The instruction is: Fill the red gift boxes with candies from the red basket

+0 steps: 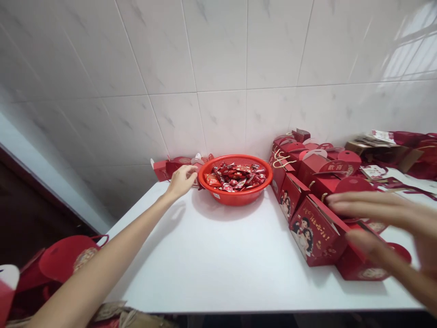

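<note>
My left hand [183,181] reaches to the left rim of a red plastic basket [234,198], beside small red gift boxes [160,170] at the wall. Its fingers are loosely bent and apart, with nothing visible in them. Wrapped candies [239,175] in red and pink fill the basket. My right hand [406,223], blurred by motion, hovers at the right over red boxes, fingers stretched and thumb spread. Just left of it stands a red gift box [316,234] printed with a cartoon couple and gold writing. Another red box [365,262] sits beside it, partly covered by the right hand.
Rows of red gift boxes [290,189] with gold cord handles line the white table's [218,264] right part. Beyond them lie a cardboard box [372,152] and flat card pieces [399,175]. More red boxes [68,259] stand low at the left. A tiled wall [221,118] bounds the back.
</note>
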`<state>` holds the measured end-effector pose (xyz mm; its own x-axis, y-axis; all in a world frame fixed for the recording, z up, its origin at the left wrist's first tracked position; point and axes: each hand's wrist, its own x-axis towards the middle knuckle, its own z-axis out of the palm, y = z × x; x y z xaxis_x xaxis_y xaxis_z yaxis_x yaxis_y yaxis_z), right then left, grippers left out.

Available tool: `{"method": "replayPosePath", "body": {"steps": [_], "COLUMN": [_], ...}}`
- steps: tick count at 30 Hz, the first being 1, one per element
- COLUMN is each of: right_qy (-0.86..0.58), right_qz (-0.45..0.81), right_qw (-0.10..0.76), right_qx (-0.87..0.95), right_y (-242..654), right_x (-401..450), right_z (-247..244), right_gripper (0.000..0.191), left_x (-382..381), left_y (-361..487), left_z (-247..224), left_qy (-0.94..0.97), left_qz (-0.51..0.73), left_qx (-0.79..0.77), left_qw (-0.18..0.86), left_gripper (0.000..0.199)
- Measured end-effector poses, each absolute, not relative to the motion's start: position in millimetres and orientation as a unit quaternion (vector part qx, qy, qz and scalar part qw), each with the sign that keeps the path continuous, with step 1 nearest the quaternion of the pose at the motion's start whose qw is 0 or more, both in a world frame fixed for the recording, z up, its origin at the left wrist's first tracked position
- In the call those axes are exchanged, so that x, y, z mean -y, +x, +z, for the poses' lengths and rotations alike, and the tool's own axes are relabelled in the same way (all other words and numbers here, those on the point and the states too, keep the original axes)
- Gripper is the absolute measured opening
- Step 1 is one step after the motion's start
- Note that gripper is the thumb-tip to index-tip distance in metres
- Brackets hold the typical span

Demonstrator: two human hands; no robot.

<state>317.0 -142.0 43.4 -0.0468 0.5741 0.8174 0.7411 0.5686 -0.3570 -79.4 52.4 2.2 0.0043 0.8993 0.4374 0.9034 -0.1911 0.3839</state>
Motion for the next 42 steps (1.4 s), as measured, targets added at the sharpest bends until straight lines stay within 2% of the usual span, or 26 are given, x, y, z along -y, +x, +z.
{"method": "replayPosePath", "body": {"steps": [1, 3, 8, 11, 14, 19, 24, 27, 30, 34, 40, 42], "right_qy": [-0.364, -0.28, -0.267, -0.277, -0.286, -0.299, -0.315, -0.318, -0.314, -0.323, -0.344, -0.344], "right_qz": [-0.098, -0.079, 0.019, 0.044, 0.059, 0.087, 0.138, 0.176, 0.192, 0.203, 0.198, 0.178], "right_qw": [0.468, 0.392, 0.289, 0.256, 0.232, 0.24, 0.297, 0.36, 0.449, 0.482, 0.404, 0.379], "right_qx": [0.799, 0.873, 0.919, 0.925, 0.928, 0.919, 0.891, 0.859, 0.815, 0.788, 0.824, 0.841], "right_y": [303.9, 281.0, 240.0, 228.8, 226.7, 228.0, 221.3, 215.4, 212.2, 214.6, 218.0, 216.1], "right_x": [144.2, 142.0, 121.1, 111.8, 105.3, 92.6, 77.3, 69.0, 61.4, 52.9, 49.2, 49.3], "right_z": [40.6, 33.5, 13.0, 1.0, -8.8, -21.2, -29.2, -34.0, -39.8, -45.0, -50.9, -54.2], "right_gripper": [0.022, 0.028, 0.016, 0.012, 0.011, 0.01, 0.012, 0.012, 0.017, 0.021, 0.023, 0.028], "left_x": [-60.5, -74.3, -94.0, -95.1, -88.8, -70.0, -37.2, -9.6, 16.7, 43.0, 68.0, 71.8], "left_y": [-84.9, -92.6, -97.0, -95.7, -95.5, -98.0, -86.6, -66.1, -41.1, -15.0, 6.9, 11.9], "left_z": [4.4, 8.0, 12.3, 15.5, 22.5, 49.6, 86.3, 99.5, 100.6, 81.6, 30.6, 19.5], "left_qy": [-0.707, -0.709, -0.728, -0.726, -0.705, -0.673, -0.701, -0.796, -0.865, -0.924, -0.961, -0.963], "left_qz": [-0.281, -0.242, -0.16, -0.117, -0.081, -0.035, -0.004, -0.025, -0.068, -0.107, -0.044, -0.014], "left_qx": [0.649, 0.661, 0.665, 0.676, 0.702, 0.736, 0.713, 0.592, 0.464, 0.353, 0.269, 0.265], "left_qw": [0.019, 0.033, 0.036, 0.043, 0.057, 0.064, 0.004, -0.122, -0.175, -0.104, 0.035, 0.043], "left_gripper": [0.044, 0.053, 0.07, 0.066, 0.051, 0.026, 0.019, 0.017, 0.019, 0.014, 0.03, 0.019]}}
